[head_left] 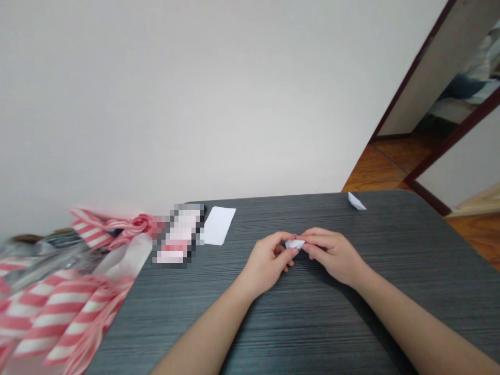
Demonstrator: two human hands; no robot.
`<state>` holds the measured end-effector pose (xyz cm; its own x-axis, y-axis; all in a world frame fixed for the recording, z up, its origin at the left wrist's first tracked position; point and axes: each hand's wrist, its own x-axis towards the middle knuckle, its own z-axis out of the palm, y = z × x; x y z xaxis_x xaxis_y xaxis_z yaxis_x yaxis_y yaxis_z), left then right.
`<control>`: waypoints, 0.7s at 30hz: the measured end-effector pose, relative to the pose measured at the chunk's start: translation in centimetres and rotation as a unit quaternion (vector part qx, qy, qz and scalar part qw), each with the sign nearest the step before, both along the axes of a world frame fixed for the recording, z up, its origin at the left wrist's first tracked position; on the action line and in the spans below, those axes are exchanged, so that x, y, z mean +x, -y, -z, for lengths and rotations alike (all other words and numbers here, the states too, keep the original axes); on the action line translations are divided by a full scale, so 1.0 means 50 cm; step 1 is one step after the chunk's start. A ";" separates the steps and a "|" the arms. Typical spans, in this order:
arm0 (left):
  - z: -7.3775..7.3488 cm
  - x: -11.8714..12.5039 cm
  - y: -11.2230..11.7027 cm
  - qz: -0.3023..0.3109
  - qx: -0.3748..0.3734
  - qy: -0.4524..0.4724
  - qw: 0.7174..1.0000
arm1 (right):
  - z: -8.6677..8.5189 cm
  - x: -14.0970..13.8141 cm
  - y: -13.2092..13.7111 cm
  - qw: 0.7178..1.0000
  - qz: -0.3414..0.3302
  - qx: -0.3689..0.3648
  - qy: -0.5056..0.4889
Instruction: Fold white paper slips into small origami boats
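Between my two hands is a small folded piece of white paper (294,244), held just above the dark table (273,333). My left hand (271,260) pinches its left side between thumb and fingers. At its right end, the fingertips and thumb of my right hand (334,252) close on the paper. Fingers cover part of its edges, so its full shape is hidden. Another small folded white paper (356,202) lies near the table's far right edge.
A stack of white paper sheets (220,225) lies at the far left, beside a blurred-out phone (180,233). Red-and-white striped cloth (66,312) and clear plastic are heaped left of the table. A white wall (219,104) rises behind it.
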<state>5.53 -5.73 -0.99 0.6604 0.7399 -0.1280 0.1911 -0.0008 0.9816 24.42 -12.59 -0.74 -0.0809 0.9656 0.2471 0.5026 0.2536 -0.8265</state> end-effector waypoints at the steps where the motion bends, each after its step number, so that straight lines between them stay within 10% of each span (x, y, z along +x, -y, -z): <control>1: 0.000 0.000 0.000 -0.002 0.000 -0.002 1.000 | 0.000 0.000 0.000 1.000 0.002 0.002 0.003; 21: 0.020 -0.002 -0.001 0.024 0.046 0.031 0.998 | 0.005 0.000 -0.004 0.999 0.015 0.044 0.004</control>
